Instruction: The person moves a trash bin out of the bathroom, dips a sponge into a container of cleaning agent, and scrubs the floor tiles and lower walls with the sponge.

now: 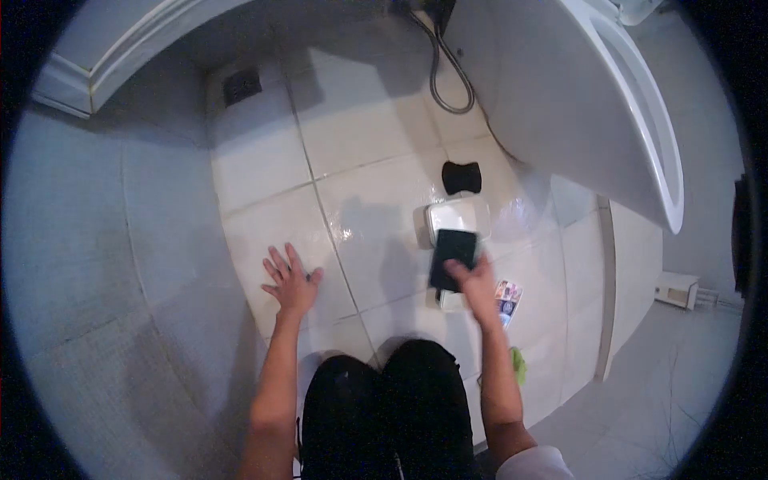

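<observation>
My right hand (477,286) grips a dark green scouring pad (454,258), thumb on top and the other fingers hidden beneath. The pad partly covers the near side of a white rectangular tub (453,214). Just beyond the tub lies a black sponge (462,178) with pinched-in sides. Below the pad, part of another white object with a dark edge shows; its kind is unclear. My left hand (290,282) is spread, palm down, over the pale floor tiles (264,212), apparently resting on them.
Beside my right wrist lies a colourful printed packet (508,302), and a bright green cloth (518,365) is near my forearm. A metal hose (438,76) loops down beside the white bathroom fixture (560,96). A floor drain (242,86) sits in the far left corner by the tiled wall (164,216).
</observation>
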Motion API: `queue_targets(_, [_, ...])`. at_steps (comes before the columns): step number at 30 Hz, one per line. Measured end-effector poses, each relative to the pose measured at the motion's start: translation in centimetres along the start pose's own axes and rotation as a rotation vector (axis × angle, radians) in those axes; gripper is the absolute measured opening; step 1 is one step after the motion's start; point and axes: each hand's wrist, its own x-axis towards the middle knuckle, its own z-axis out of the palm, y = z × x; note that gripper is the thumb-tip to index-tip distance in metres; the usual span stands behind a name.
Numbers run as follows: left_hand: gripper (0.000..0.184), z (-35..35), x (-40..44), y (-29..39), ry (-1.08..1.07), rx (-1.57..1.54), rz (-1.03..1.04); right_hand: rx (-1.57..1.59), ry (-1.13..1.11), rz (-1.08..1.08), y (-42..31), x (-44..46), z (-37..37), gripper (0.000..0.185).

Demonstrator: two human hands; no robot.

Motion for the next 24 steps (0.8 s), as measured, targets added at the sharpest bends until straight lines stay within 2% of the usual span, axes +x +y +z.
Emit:
queue_targets(2, [0.096,-0.6,0.2,0.1,-0.069,0.018,-0.004,-0.021,0.090,0.026,-1.9,-1.2,-4.3,0.031])
queue_targets(4, [0.097,-0.7,0.2,0.2,-0.125,0.016,-0.008,-0.248,0.094,0.046,-0.9,-2.0,-7.6,0.027])
queue_targets(5, [0.097,-0.8,0.4,0.3,-0.154,0.029,-0.026,-0.473,0.057,0.156,-1.0,-2.4,-8.7,0.027])
queue_targets(6, [0.097,-0.7,0.7,0.3,-0.180,0.042,-0.046,-0.477,0.060,0.157,-0.5,-2.5,-9.0,0.027])
queue_targets(8, [0.098,-0.3,0.9,0.0,-0.160,0.031,-0.030,-1.091,-0.027,-0.008,-0.5,-3.0,-7.7,0.032])
queue_targets(9, [0.098,0.0,0.8,-0.3,-0.138,0.025,-0.014,-1.177,-0.029,-0.149,0.5,-2.7,-6.9,0.033])
queue_targets(10, [0.098,0.4,1.0,-0.6,-0.146,0.030,-0.015,-1.177,-0.032,-0.140,1.1,-2.5,-5.8,0.033])
queue_targets(12, [0.101,1.0,1.4,-1.1,-0.096,0.027,0.000,-1.432,-0.068,-0.421,1.7,-2.1,-3.7,0.032])
queue_targets(16, [0.101,0.9,1.5,-1.1,-0.108,0.042,-0.015,-1.568,-0.092,-0.313,2.9,-2.7,-2.2,0.032])
queue_targets(21, [0.101,0.9,1.5,-1.1,-0.097,0.016,-0.005,-1.501,0.061,-0.511,4.0,-3.2,-3.6,0.030])
queue_targets(24, [0.102,1.1,1.5,-1.3,-0.088,0.008,0.013,-1.635,0.065,-0.490,5.3,-2.5,-3.3,0.033])
